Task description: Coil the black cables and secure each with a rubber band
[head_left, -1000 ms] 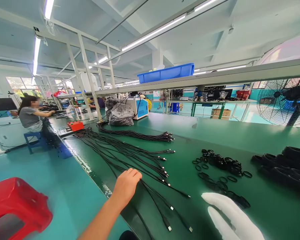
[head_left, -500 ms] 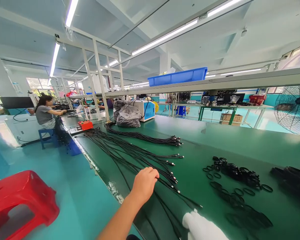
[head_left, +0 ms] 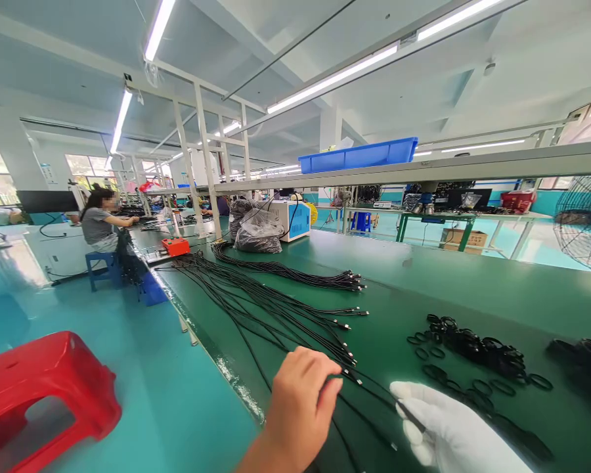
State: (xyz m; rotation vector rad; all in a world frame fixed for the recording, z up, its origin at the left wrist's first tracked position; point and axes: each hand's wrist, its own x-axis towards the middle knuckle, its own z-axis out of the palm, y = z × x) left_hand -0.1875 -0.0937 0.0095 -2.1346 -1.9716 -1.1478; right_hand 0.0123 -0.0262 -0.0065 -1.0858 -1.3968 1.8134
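Observation:
Black cables (head_left: pixel 276 295) with small metal plugs at their near ends lie in a loose spread along the green table. My right hand (head_left: pixel 446 420), in a white glove, pinches one cable near its end; the dark end piece (head_left: pixel 412 415) shows between thumb and fingers. The bare left hand (head_left: pixel 303 401) hovers over the spread cables, fingers bent and thumb apart from the index finger, with nothing visible between them. Farther back, a neater bundle of cables (head_left: pixel 295 270) lies with its plugs together.
Black rings (head_left: pixel 482 348) lie in a heap on the right. A plastic-wrapped bundle (head_left: pixel 259 230) and a blue-and-white machine (head_left: pixel 295 220) stand at the back. A blue bin (head_left: pixel 359 156) sits on the shelf. A red stool (head_left: pixel 49 387) and a seated person (head_left: pixel 98 223) are at left.
My right hand has moved up and taken hold of a cable end. The left hand has shifted right and nearer, its thumb now apart from the fingers. The view has turned slightly left.

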